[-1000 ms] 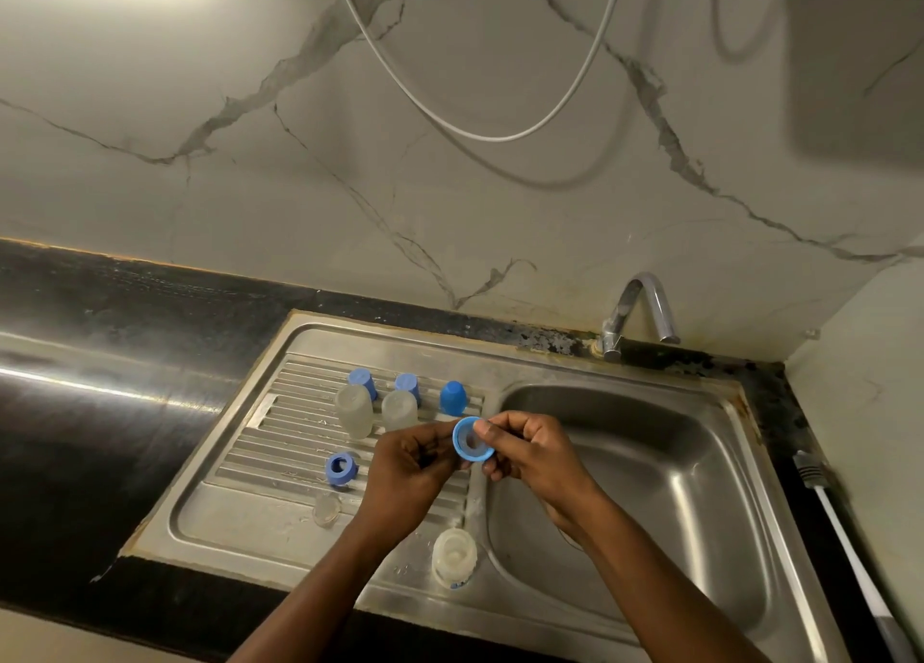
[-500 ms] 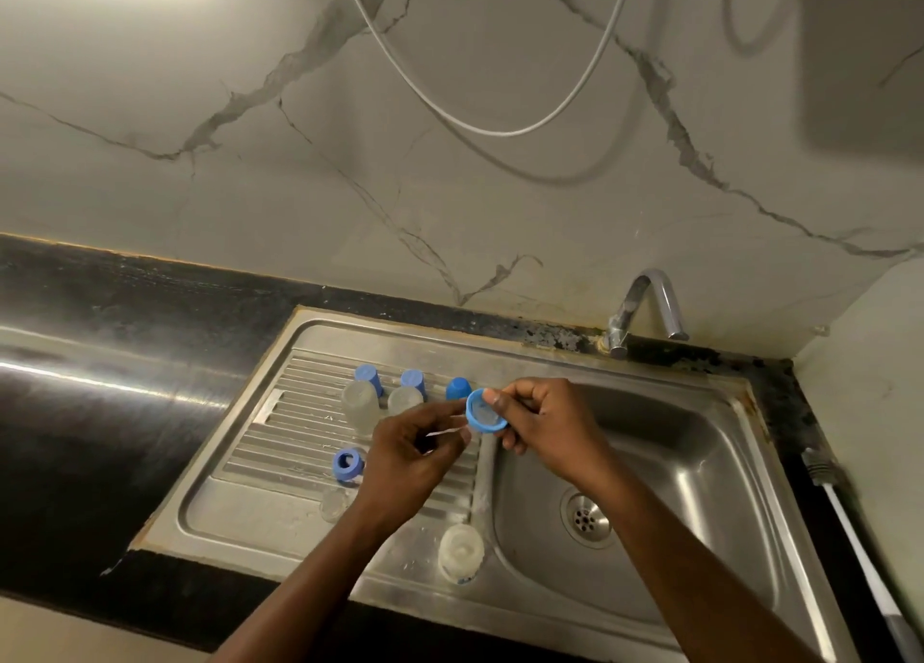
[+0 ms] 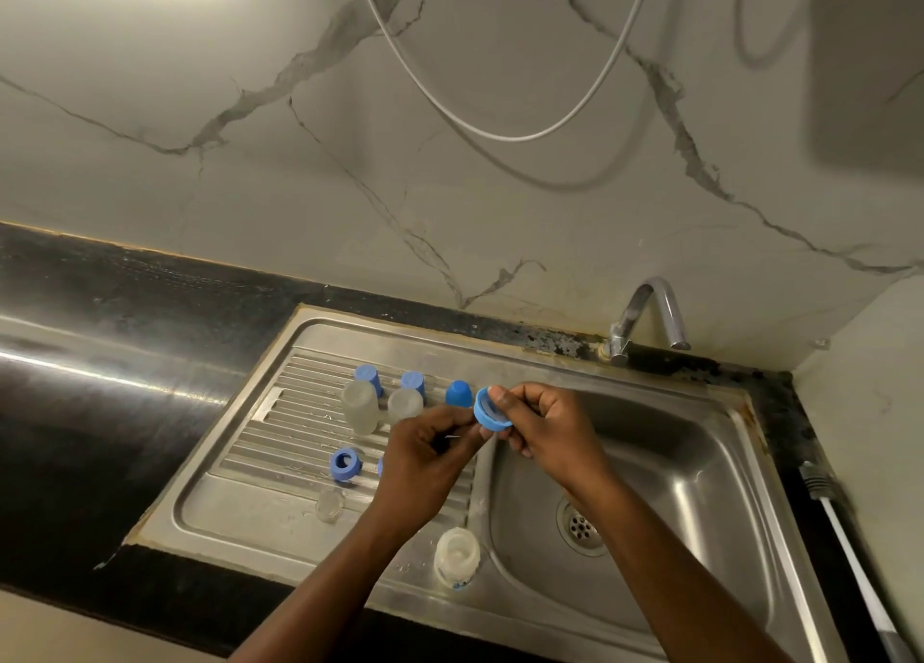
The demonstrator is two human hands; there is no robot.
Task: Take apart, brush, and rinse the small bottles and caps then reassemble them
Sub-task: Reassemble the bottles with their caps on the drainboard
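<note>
Blue plastic identifies the cap, which we pinch by its rim in our right hand at frame centre, above the divide between drainboard and sink basin. Our left hand, just left of the cap, curls its fingers onto a thin pale piece whose kind we cannot tell. Two translucent bottles and three blue covers stand behind our hands; a third bottle stands upright at lower centre.
</note>
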